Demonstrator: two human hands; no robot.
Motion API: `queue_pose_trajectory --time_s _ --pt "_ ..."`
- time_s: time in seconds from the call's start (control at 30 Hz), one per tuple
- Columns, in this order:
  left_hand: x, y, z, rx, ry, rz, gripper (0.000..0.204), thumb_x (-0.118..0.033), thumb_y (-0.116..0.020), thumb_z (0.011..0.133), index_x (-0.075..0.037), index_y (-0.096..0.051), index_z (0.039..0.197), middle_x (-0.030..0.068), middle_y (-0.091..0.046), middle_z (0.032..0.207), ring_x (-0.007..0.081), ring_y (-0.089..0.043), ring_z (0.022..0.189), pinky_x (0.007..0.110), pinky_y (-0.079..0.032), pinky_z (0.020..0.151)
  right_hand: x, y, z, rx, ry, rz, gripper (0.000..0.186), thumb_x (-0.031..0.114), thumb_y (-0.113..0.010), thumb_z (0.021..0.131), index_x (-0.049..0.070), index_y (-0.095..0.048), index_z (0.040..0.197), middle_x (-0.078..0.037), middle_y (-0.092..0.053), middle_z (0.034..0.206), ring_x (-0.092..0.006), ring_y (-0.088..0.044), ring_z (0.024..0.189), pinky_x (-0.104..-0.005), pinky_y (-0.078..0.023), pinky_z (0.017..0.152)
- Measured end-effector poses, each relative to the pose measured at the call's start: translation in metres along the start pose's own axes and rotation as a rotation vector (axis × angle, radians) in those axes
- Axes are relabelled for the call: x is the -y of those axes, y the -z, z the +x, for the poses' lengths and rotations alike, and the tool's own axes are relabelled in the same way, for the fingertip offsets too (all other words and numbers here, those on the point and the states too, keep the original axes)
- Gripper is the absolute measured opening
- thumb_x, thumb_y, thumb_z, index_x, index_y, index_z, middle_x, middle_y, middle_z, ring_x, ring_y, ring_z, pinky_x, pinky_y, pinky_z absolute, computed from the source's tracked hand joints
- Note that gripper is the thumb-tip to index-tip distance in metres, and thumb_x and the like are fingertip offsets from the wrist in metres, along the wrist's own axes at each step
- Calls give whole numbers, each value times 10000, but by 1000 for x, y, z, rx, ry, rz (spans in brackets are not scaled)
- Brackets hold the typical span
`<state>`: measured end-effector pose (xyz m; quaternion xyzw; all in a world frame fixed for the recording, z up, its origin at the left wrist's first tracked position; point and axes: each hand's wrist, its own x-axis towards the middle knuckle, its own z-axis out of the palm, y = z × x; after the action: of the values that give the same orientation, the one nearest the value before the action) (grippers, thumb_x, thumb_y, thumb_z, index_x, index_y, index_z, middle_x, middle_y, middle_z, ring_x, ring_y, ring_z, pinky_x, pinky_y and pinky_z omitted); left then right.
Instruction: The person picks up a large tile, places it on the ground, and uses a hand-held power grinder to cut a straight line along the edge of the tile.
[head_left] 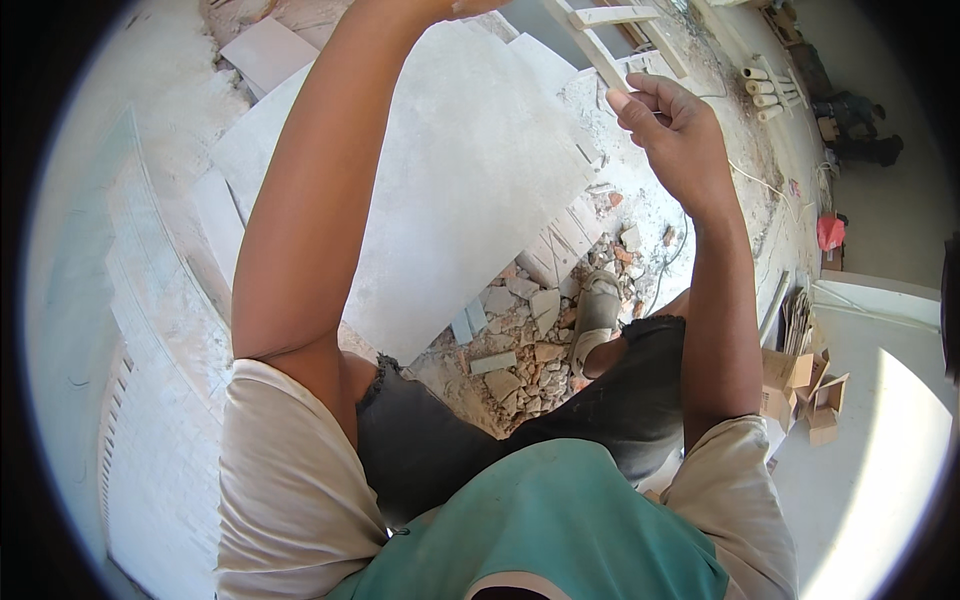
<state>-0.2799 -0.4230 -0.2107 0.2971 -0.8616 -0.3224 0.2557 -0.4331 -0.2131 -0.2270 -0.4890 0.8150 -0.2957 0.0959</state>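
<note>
At the top edge my left hand (450,8) is mostly cut off by the frame, so what it holds cannot be made out. My right hand (668,130) has its fingers curled round the lower end of a pale strip (590,50), with the thumb pressed toward it. More pale pieces (615,16) cross near that strip. Beneath my arms lies a large white sheet (420,190), with broken rubble (520,360) along its lower right edge. My sandalled foot (598,320) rests among the rubble.
Other sheets (262,55) lie at upper left. A pale slab (160,400) is on my left. To the right are rolls (762,90), dark items (860,130), a red object (830,232) and cardboard boxes (825,410). A cable (750,175) crosses the dusty floor.
</note>
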Motion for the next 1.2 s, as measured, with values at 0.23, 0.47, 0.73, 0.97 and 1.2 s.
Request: queue_pose_trajectory --time_s 0.23,0.47,0.73,0.97,1.2 --pt "26 -100 3 207 298 423 752 -472 -673 797 -73 -411 1378 216 -518 1298 337 -525 1188 414 -442 983 -59 13 38 -24 -80 -161 402 232 -591 881 -82 -582 1131 -192 -667 816 -306 -657 750 -365 -501 703" --pt "64 -245 -44 959 635 616 800 -489 -641 821 -68 -293 1404 250 -289 1417 381 -342 1305 458 -396 1005 -105 -50 102 212 138 -57 401 234 -587 884 -68 -559 1146 -237 -638 973 -346 -638 908 -417 -499 776" --pt "68 -357 -71 762 924 628 1126 -590 -656 755 77 -59 1439 381 20 1458 484 -83 1383 527 -354 1027 -214 -88 130 494 176 -24 490 303 -621 860 -51 -531 1188 -226 -625 1032 -353 -622 966 -421 -492 825" --pt "66 -367 -68 720 951 645 1131 -577 -679 736 69 -76 1442 382 22 1458 489 -86 1381 503 -359 1031 -275 -101 153 485 155 13 505 316 -633 850 -41 -523 1190 -226 -618 1050 -352 -617 973 -421 -496 820" --pt "64 -363 -66 760 1005 726 1144 -560 -698 732 42 -48 1455 326 -16 1493 414 -123 1404 466 -358 1031 -279 -95 165 366 113 84 489 302 -639 851 -39 -530 1184 -201 -639 1014 -329 -630 939 -405 -500 805"
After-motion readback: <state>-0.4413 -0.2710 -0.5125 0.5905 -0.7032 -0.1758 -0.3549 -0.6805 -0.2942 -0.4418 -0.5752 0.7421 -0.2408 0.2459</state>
